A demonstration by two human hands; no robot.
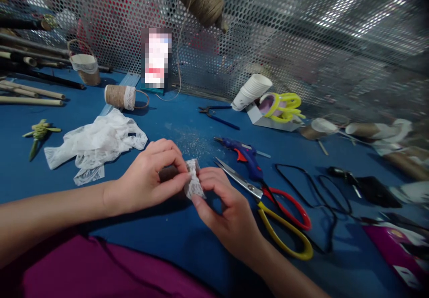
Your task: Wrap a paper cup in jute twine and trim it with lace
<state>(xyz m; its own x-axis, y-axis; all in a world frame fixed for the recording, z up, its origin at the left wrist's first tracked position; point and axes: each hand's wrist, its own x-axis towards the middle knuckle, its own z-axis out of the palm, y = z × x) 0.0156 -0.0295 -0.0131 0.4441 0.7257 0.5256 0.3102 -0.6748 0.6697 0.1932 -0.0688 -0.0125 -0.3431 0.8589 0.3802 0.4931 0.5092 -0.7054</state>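
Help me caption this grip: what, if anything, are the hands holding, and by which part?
A small piece of white lace: the left hand pinches its left edge; the right hand holds its right side and lower end.

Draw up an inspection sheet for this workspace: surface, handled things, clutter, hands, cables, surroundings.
Surface: blue tabletop, pale specks beyond the hands.
Handled things: small gathered lace piece, pinched in both hands.
Clutter: loose white lace on the left; pliers, glue gun, scissors, stacked cups towards the right.
Hands: left hand and right hand, fingertips on the lace piece.
Cables: black cord, loosely looped right of the scissors.
Surroundings: perforated metal screen behind, twine spool before it.
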